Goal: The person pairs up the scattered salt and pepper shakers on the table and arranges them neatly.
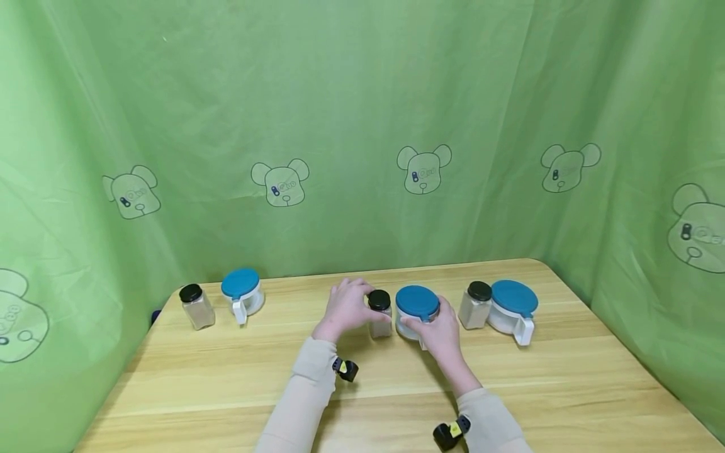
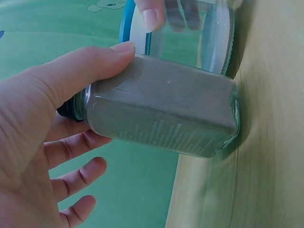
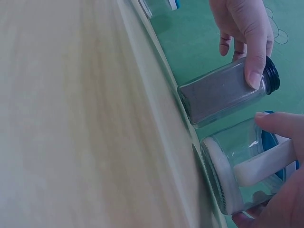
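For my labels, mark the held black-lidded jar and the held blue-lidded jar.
Held black-lidded jar (image 2: 164, 97), left wrist view: flat side.
Held blue-lidded jar (image 1: 417, 303), head view: lid top.

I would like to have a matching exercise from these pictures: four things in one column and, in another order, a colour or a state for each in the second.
Column one:
1. left hand
2. curtain
3. right hand
4. table

Column two:
A. pale wood colour
B. holds a blue-lidded jar
C. holds a black-lidded jar
D. green

Pairs: 1-C; 2-D; 3-B; 4-A
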`<action>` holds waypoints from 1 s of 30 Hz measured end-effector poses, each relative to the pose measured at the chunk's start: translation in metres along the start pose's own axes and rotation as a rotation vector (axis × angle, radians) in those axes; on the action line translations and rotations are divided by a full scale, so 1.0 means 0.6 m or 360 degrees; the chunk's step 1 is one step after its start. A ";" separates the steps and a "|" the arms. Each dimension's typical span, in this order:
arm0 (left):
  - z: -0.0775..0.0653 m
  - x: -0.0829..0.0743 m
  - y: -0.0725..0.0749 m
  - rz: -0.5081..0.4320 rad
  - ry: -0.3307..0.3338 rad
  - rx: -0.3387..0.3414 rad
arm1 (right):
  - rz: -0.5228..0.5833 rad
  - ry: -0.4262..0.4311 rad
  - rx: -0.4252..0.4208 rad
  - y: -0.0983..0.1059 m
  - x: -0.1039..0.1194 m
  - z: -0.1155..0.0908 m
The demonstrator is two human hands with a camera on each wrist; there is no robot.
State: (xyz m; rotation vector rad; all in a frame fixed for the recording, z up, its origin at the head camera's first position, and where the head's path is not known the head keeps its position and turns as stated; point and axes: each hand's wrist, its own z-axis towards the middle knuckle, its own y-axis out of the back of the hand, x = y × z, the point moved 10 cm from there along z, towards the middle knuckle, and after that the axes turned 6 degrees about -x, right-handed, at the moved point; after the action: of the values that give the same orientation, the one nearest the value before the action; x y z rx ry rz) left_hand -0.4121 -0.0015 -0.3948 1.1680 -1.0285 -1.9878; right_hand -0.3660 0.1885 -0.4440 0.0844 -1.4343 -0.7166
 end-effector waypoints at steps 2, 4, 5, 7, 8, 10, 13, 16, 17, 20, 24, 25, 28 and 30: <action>0.000 0.000 -0.001 -0.0004 0.0000 -0.0003 | -0.0003 -0.0006 0.0006 0.000 -0.001 0.000; 0.000 0.001 -0.001 -0.0004 -0.0001 -0.0004 | -0.0005 -0.0010 0.0011 -0.001 -0.002 0.000; -0.001 0.001 -0.001 -0.0002 0.0000 -0.0005 | -0.0005 -0.0013 0.0012 -0.001 -0.002 0.000; -0.001 0.001 -0.001 0.0002 -0.0001 -0.0005 | -0.0006 -0.0013 0.0013 -0.002 -0.003 0.000; -0.001 0.001 -0.001 0.0002 -0.0002 -0.0004 | -0.0007 -0.0012 0.0014 -0.002 -0.003 0.000; -0.001 0.001 -0.002 -0.0004 0.0001 0.0000 | -0.0011 -0.0009 0.0014 -0.002 -0.002 0.000; -0.001 0.001 -0.004 -0.0019 0.0004 0.0008 | -0.0015 -0.0008 0.0014 -0.002 -0.003 0.000; -0.001 0.002 -0.005 -0.0025 0.0009 0.0012 | -0.0017 -0.0005 0.0019 -0.003 -0.002 -0.001; -0.001 0.002 -0.005 -0.0023 0.0010 0.0014 | -0.0018 -0.0005 0.0021 -0.003 -0.002 -0.001; -0.001 0.003 -0.005 -0.0020 0.0012 0.0013 | -0.0016 -0.0004 0.0028 -0.004 -0.001 -0.002; 0.000 0.004 -0.007 -0.0012 0.0010 0.0015 | -0.0008 -0.0007 0.0028 -0.003 -0.001 -0.004; -0.001 0.004 -0.007 -0.0007 0.0010 0.0017 | -0.0009 -0.0005 0.0027 -0.003 -0.001 -0.004; -0.001 0.004 -0.008 0.0000 0.0014 0.0022 | -0.0010 0.0000 0.0027 -0.003 0.000 -0.005; -0.001 0.004 -0.008 0.0001 0.0016 0.0022 | -0.0014 0.0005 0.0027 -0.002 0.000 -0.006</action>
State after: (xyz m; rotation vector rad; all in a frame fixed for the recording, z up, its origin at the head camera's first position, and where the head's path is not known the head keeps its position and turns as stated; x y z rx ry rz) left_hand -0.4131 -0.0009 -0.4003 1.1834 -1.0390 -1.9755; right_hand -0.3631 0.1861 -0.4455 0.1050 -1.4376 -0.7113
